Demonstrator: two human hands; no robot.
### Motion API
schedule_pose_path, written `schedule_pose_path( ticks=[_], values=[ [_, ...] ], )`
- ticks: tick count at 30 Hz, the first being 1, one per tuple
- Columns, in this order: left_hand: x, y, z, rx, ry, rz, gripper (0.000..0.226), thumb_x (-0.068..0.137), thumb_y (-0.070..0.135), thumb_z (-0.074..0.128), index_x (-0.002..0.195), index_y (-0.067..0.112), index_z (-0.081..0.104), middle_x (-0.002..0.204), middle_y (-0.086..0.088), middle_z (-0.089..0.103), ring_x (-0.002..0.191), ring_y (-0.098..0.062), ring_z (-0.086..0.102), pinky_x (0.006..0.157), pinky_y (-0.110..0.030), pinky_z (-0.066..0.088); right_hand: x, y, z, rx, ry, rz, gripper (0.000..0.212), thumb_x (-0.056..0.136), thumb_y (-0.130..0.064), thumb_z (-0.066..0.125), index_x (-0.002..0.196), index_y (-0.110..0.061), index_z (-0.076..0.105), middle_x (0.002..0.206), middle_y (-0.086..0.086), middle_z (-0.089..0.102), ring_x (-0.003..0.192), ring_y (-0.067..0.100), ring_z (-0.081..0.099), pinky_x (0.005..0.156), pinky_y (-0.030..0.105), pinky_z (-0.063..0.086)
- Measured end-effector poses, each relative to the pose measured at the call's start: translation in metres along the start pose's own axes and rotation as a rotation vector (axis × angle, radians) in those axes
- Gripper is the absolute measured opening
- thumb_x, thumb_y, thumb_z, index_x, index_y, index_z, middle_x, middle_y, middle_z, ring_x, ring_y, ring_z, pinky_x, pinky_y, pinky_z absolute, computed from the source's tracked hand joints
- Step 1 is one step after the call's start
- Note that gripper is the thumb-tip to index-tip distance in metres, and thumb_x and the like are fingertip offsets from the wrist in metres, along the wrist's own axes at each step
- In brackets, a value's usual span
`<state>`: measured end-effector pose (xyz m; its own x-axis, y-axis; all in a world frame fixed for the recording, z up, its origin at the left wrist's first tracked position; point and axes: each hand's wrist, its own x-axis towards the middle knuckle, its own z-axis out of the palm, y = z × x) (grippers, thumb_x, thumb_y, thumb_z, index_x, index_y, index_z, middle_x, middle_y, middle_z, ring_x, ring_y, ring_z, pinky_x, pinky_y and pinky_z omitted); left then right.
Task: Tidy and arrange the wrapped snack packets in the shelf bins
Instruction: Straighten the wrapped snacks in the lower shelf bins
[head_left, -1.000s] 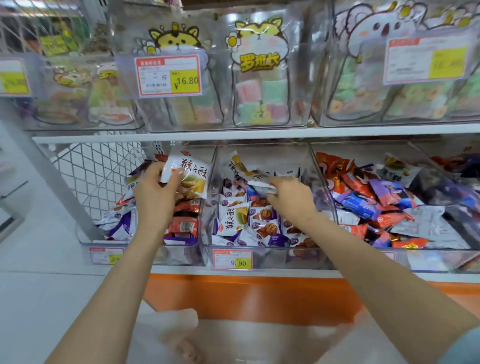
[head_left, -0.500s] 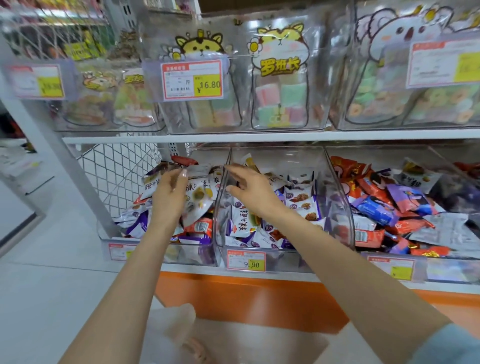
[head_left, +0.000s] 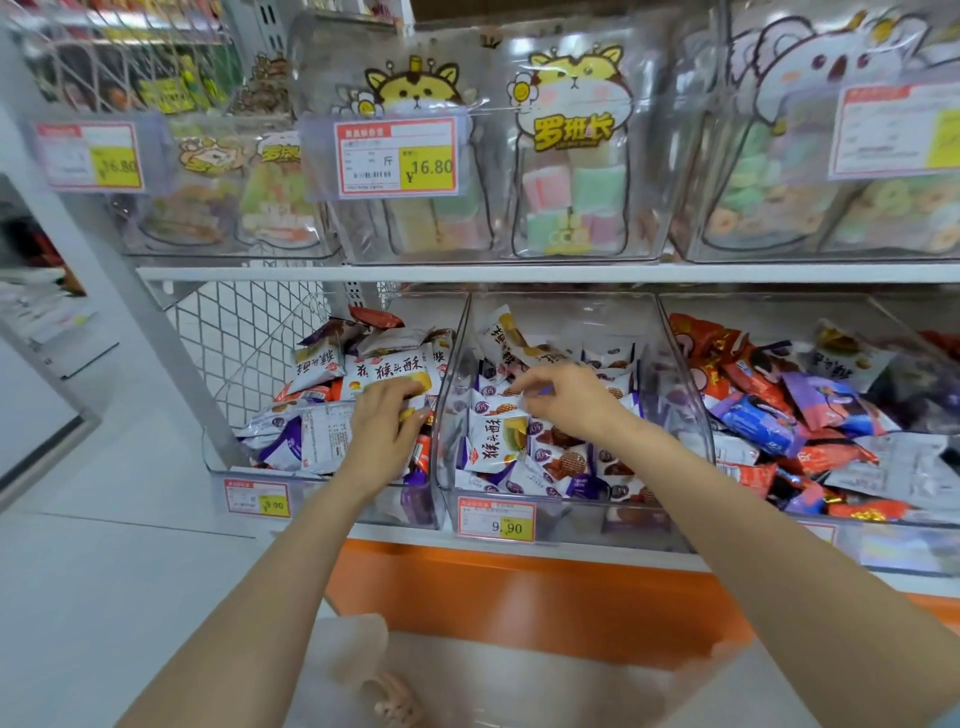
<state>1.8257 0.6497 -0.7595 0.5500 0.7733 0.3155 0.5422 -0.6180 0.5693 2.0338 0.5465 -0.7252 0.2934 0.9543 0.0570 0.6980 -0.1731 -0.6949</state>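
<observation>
Left hand (head_left: 387, 423) is in the left bin (head_left: 244, 470), just left of the middle bin (head_left: 571, 317). Its fingers grip the lower edge of a white snack packet (head_left: 392, 375) on top of that pile. Right hand (head_left: 569, 400) is inside the middle bin, fingertips bent onto the purple and white packets (head_left: 524, 441); can't tell if one is pinched. Red and blue packets (head_left: 769, 415) lie right of the middle bin.

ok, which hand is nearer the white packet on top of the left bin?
Left. The left hand has fingers on the lower edge of the white packet; the right hand is to its right, inside the middle bin.
</observation>
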Motion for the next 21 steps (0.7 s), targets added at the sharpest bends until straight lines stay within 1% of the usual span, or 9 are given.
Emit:
schedule_pose_path(
  ticks=[2, 5, 8, 11, 13, 14, 15, 18, 21],
  values=[
    [0.001, 0.001, 0.001, 0.053, 0.022, -0.001, 0.036, 0.092, 0.018, 0.048, 0.125, 0.003, 0.053, 0.124, -0.016, 0.051, 0.116, -0.029, 0.041, 0.099, -0.036, 0.030, -0.002, 0.005, 0.005, -0.102, -0.065, 0.029, 0.028, 0.089, -0.017, 0.063, 0.117, -0.014, 0.064, 0.115, 0.007, 0.064, 0.102, 0.018, 0.059, 0.090, 0.031, 0.048],
    [0.006, 0.003, 0.001, 0.093, 0.036, 0.018, 0.036, 0.091, 0.012, 0.054, 0.125, 0.002, 0.052, 0.124, -0.018, 0.052, 0.115, -0.033, 0.043, 0.095, -0.032, 0.027, -0.004, 0.009, 0.011, -0.174, -0.084, 0.063, 0.034, 0.089, -0.027, 0.063, 0.122, -0.018, 0.059, 0.099, 0.003, 0.063, 0.095, 0.019, 0.060, 0.079, 0.030, 0.047],
    [0.010, 0.010, 0.000, 0.045, 0.055, 0.001, 0.035, 0.092, 0.017, 0.053, 0.124, 0.005, 0.052, 0.123, -0.014, 0.051, 0.116, -0.029, 0.042, 0.099, -0.037, 0.032, -0.003, 0.010, 0.021, -0.045, -0.111, 0.114, 0.048, 0.087, -0.033, 0.065, 0.131, -0.020, 0.050, 0.087, 0.002, 0.060, 0.086, 0.018, 0.057, 0.079, 0.032, 0.047],
    [0.011, 0.022, -0.005, -0.046, 0.109, 0.013, 0.037, 0.093, 0.028, 0.048, 0.124, 0.009, 0.053, 0.122, -0.009, 0.050, 0.118, -0.024, 0.040, 0.098, -0.045, 0.042, -0.001, 0.007, 0.030, 0.120, -0.100, 0.115, 0.047, 0.084, -0.023, 0.070, 0.128, -0.018, 0.054, 0.073, -0.007, 0.047, 0.079, 0.015, 0.050, 0.071, 0.024, 0.040],
    [0.011, 0.034, -0.007, -0.102, 0.152, 0.051, 0.032, 0.095, 0.022, 0.052, 0.125, 0.010, 0.052, 0.122, -0.002, 0.047, 0.120, -0.019, 0.041, 0.093, -0.027, 0.046, -0.001, 0.004, 0.033, 0.249, -0.089, 0.107, 0.039, 0.082, -0.013, 0.072, 0.119, -0.013, 0.062, 0.070, -0.007, 0.044, 0.070, 0.011, 0.046, 0.062, 0.018, 0.038],
    [0.010, 0.041, -0.008, -0.129, 0.157, 0.058, 0.033, 0.094, 0.021, 0.053, 0.126, 0.012, 0.051, 0.122, 0.002, 0.044, 0.120, -0.017, 0.042, 0.088, -0.013, 0.043, -0.001, 0.002, 0.034, 0.306, -0.095, 0.107, 0.034, 0.081, -0.008, 0.072, 0.114, -0.010, 0.065, 0.068, -0.006, 0.044, 0.065, 0.009, 0.044, 0.059, 0.014, 0.037],
    [0.010, 0.049, -0.009, -0.148, 0.150, 0.058, 0.035, 0.093, 0.021, 0.055, 0.127, 0.013, 0.050, 0.123, 0.004, 0.042, 0.119, -0.014, 0.043, 0.083, -0.006, 0.039, -0.002, 0.002, 0.035, 0.340, -0.096, 0.110, 0.030, 0.080, -0.003, 0.071, 0.109, -0.008, 0.067, 0.066, -0.004, 0.044, 0.062, 0.008, 0.043, 0.057, 0.010, 0.037],
    [0.010, 0.064, -0.008, -0.146, 0.126, 0.088, 0.045, 0.089, 0.022, 0.062, 0.130, 0.015, 0.047, 0.128, 0.002, 0.046, 0.112, -0.008, 0.045, 0.087, -0.017, 0.036, -0.002, -0.003, 0.029, 0.412, -0.033, 0.152, 0.026, 0.078, 0.009, 0.067, 0.096, -0.009, 0.070, 0.064, -0.002, 0.046, 0.059, 0.009, 0.044, 0.056, 0.011, 0.041],
    [0.012, 0.070, -0.003, -0.137, 0.071, 0.091, 0.057, 0.084, 0.024, 0.067, 0.134, 0.013, 0.041, 0.133, -0.001, 0.048, 0.121, -0.011, 0.042, 0.091, -0.015, 0.027, -0.001, -0.013, 0.005, 0.588, 0.124, 0.130, 0.033, 0.076, 0.013, 0.065, 0.093, -0.015, 0.065, 0.073, -0.002, 0.051, 0.067, 0.009, 0.053, 0.055, 0.011, 0.046]
  ],
)
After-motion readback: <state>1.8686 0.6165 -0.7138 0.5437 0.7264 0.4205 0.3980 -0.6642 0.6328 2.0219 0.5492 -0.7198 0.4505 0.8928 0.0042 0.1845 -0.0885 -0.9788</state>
